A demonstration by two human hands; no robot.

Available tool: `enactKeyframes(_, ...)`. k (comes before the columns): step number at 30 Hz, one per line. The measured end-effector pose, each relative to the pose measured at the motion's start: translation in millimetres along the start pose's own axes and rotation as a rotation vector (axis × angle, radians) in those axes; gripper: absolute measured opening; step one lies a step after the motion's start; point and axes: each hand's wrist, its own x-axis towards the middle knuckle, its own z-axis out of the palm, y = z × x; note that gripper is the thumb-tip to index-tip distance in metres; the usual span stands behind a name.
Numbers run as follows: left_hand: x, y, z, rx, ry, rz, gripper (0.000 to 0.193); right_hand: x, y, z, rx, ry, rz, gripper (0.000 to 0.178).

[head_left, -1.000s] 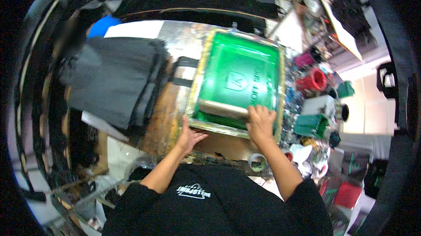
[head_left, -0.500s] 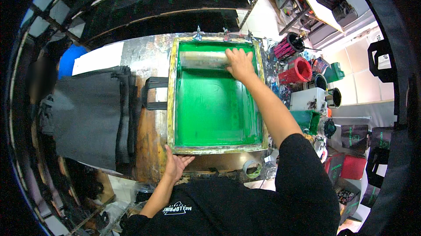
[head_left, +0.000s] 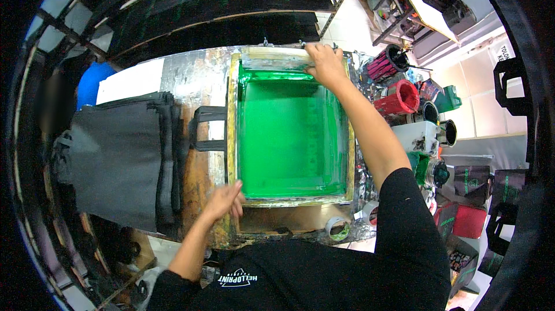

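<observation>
Right hand point(head_left: 325, 63) closed around the squeegee point(head_left: 277, 59) at the far end of the green screen frame point(head_left: 289, 137), left hand point(head_left: 224, 200) laid open on the frame's near corner.

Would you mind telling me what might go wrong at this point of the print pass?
1. The right hand holds the squeegee at the far edge of the green screen; ink pooled there might spill over the frame.
2. The left hand steadies only the near left corner, so the frame may shift and smear the print.
3. The stack of dark bags lies close beside the frame; stray ink could mark them.
</observation>
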Motion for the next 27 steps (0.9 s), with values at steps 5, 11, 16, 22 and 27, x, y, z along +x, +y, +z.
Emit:
enactKeyframes(5, 68.5, 150.5, -35.1, 0.679, 0.906, 1.037, 0.058, -21.0, -21.5, 44.1, -0.163, 0.134, -0.006, 0.065)
enactKeyframes(11, 191.1, 247.5, -64.3, 1.125, 1.070, 1.013, 0.064, -20.4, -20.7, 39.0, -0.160, 0.204, -0.072, 0.062)
enactKeyframes(16, 208.3, 226.3, -66.2, 1.187, 1.116, 1.089, 0.056, -36.5, -28.4, 43.7, -0.158, 0.196, -0.066, 0.054)
enactKeyframes(22, 173.2, 172.9, -30.7, 1.214, 1.090, 1.064, 0.054, -101.6, -50.5, 34.3, -0.158, 0.169, -0.079, 0.027)
enactKeyframes(27, 120.3, 114.6, 11.4, 1.199, 1.057, 1.087, 0.055, -178.9, -84.2, 14.8, -0.139, 0.189, -0.085, 0.019)
